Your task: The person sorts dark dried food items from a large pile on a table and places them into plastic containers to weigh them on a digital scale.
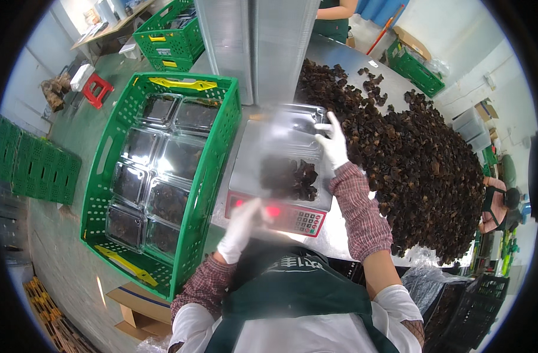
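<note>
On a red-and-silver digital scale [275, 216] rests a hinged clear plastic clamshell box, its lid [295, 128] folded back away from me. Dark wood ear mushrooms [305, 181] lie in the near half. My right hand [335, 143], in a white glove, is at the right edge of the lid with fingers apart; whether it grips the rim is unclear. My left hand [242, 231], also gloved and blurred, is over the front left of the scale by the lit red display. A blurred patch hides part of the box's left side.
A green crate [185, 264] of closed, filled clamshell boxes [169, 200] stands left. Tall stacks of clear plastic [277, 48] rise behind the scale. A large mushroom heap [419, 176] covers the metal table at right. Other people [498, 200] are at the far side and right.
</note>
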`<state>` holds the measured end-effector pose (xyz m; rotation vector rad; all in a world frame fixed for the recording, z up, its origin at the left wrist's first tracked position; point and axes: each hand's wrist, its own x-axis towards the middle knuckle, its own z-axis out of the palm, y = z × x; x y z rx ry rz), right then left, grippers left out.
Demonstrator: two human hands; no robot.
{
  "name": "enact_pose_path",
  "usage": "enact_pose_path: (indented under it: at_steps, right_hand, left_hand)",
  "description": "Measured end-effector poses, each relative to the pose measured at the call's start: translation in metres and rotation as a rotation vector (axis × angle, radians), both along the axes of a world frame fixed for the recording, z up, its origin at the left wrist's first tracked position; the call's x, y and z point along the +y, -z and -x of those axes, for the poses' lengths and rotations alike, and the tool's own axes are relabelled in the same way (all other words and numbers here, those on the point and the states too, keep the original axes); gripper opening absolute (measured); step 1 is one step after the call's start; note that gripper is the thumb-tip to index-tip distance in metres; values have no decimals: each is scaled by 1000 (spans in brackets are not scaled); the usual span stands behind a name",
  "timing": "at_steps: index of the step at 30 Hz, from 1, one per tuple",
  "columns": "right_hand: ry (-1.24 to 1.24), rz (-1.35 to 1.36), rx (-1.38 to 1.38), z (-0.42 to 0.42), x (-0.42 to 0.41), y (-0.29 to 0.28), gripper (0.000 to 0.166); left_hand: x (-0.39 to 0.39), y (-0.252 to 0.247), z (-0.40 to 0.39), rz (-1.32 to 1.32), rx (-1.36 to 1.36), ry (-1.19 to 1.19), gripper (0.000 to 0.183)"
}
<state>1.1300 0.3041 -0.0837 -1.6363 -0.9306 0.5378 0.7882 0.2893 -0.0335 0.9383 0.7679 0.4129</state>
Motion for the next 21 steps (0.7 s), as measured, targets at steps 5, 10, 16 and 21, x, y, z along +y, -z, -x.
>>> enact_pose_path:
  at_steps: [5, 10, 16, 21]
  right_hand:
    - [-259, -64, -453, 36, -93, -57, 66]
    - [-241, -74, 180, 85, -161, -41, 47]
    - [-124, 187, 136, 72, -161, 7, 52]
    - [-254, 191, 829, 68, -152, -10, 34]
  left_hand:
    - [22, 9, 26, 26, -96, -341, 36]
    - [39, 23, 16, -129, 108, -187, 25]
    - [37, 41, -6, -196, 271, 14, 22]
    - [28, 30, -7, -187, 238, 0, 14]
